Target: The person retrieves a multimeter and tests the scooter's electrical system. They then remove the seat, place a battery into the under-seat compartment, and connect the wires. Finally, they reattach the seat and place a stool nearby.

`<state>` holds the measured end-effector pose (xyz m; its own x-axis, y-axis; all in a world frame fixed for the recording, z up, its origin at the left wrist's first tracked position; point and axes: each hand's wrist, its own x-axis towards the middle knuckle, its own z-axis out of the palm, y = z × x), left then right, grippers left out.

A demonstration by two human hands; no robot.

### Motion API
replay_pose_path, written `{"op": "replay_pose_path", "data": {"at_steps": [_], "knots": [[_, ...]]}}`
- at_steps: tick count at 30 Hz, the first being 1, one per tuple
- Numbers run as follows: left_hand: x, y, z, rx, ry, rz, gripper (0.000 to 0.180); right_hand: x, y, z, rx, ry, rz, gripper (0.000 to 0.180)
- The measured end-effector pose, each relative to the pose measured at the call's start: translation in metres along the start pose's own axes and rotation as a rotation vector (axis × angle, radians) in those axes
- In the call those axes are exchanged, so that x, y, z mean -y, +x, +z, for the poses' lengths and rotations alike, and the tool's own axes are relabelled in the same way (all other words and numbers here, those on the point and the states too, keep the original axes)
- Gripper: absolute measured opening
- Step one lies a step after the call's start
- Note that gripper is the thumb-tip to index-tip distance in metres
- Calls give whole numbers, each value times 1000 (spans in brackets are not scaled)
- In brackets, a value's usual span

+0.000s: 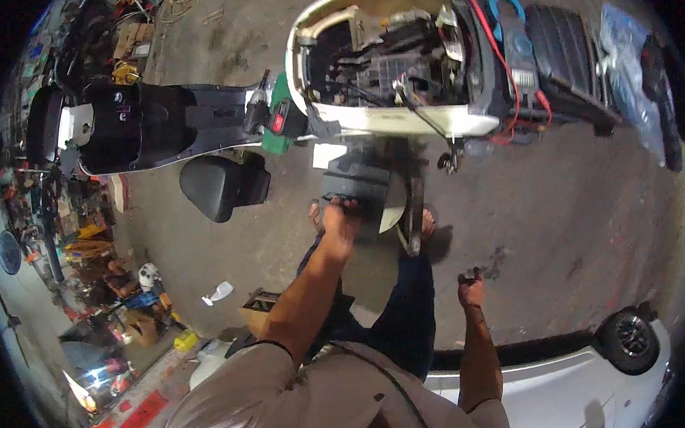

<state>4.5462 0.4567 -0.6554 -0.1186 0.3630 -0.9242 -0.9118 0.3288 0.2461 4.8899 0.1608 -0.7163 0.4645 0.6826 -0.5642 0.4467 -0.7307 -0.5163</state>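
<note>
We record one white car (534,406), lower right. One scooter (208,114), its white-rimmed rear compartment (394,120) open and loaded with dark parts (381,73). One black seat (208,187), on the concrete floor (559,225), beside the scooter. One dark grey case (353,181), between our feet (429,222). Left hand (341,218): ours, gripping the case's near edge. Right hand (471,292): well apart from it, fingers curled closed. One white spray bottle (218,293), lying left. One small dark object (470,274), in our right hand, too blurred to name.
</note>
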Motion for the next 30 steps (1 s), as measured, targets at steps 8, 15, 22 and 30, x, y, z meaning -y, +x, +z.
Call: {"op": "replay_pose_path", "data": {"at_steps": [8, 15, 22, 30], "knots": [[1, -1, -8, 44, 244, -234, 13, 241, 59, -66, 152, 292, -148, 26], [-28, -26, -1, -8, 537, -437, 45, 545, 27, -102, 99, 214, -435, 27], [-95, -87, 28, 133, 809, -538, 48, 613, 25, -17, -210, -837, -936, 60], [-151, -88, 66, 363, 815, 23, 33, 629, 8, -111, -54, 328, -467, 40]]}}
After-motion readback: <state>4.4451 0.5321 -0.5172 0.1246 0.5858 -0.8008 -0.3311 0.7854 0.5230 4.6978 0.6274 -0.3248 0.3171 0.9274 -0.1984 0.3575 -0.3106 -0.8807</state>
